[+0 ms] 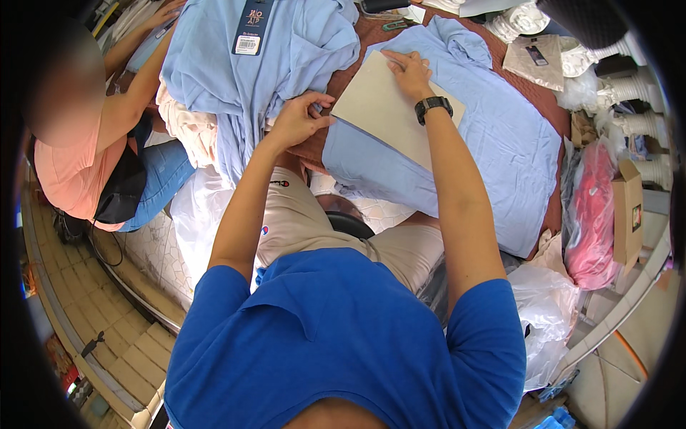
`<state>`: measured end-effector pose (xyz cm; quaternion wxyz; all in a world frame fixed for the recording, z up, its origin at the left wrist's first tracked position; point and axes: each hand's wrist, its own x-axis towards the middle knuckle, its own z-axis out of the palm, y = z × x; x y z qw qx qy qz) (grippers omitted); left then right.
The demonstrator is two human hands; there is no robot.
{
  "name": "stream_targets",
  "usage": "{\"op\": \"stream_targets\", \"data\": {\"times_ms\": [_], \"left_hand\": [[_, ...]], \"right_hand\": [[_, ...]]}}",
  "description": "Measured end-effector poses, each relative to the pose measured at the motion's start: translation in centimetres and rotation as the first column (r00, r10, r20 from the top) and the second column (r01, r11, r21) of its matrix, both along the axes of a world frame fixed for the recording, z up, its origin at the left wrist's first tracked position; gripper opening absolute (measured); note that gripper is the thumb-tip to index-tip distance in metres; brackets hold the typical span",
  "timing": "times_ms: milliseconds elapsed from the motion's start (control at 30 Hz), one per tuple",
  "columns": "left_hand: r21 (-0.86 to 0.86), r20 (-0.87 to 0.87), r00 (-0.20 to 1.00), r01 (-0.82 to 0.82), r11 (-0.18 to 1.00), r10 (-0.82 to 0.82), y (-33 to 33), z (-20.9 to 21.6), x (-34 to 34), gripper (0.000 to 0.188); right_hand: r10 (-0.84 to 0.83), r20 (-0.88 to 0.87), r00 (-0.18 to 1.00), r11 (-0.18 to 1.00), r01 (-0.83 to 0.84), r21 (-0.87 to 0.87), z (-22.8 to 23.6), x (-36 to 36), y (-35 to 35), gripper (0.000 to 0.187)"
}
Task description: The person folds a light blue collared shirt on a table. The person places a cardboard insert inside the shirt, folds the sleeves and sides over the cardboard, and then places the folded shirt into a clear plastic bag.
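Note:
A light blue shirt (500, 161) lies spread on a brown cloth-covered table, its collar toward the far side. On it rests a flat off-white rectangular board (371, 100), set at a slant. My right hand (411, 75), with a black watch on the wrist, lies on the board's far part, fingers extended. Beside the board's left corner is my left hand (304, 121), fingers loosely bent and thumb apart, nothing visible between them. Just beyond it, a pile of light blue shirts (300, 43) carries a dark hang tag (251, 27) on top.
At the left another person (78, 171) in a peach top sits close by, arms reaching to the pile's far side. Bagged pink clothing (594, 214) and a cardboard box (629, 214) stand at the right. A packed beige garment (534, 61) lies at the far right.

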<state>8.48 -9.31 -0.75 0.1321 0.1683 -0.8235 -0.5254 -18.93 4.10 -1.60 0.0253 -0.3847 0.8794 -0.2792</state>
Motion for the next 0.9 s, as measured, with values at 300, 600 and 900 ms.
{"op": "stream_targets", "data": {"times_ms": [300, 600, 900], "left_hand": [[-0.058, -0.013, 1.0, -0.019, 0.998, 0.018, 0.5, 0.0, -0.1, 0.049], [-0.049, -0.021, 0.998, -0.064, 0.997, 0.063, 0.7, 0.3, 0.2, 0.05], [0.007, -0.023, 0.997, -0.079, 0.997, 0.08, 0.6, 0.0, 0.1, 0.049]], "right_hand": [[0.014, 0.056, 0.998, 0.999, -0.017, 0.051, 0.3, -0.9, -0.1, 0.031], [0.009, 0.099, 0.995, 0.998, -0.014, 0.054, 0.8, -0.4, 0.0, 0.031], [0.008, 0.003, 1.0, 0.996, -0.008, 0.094, 1.5, -0.2, -0.4, 0.037]]}}
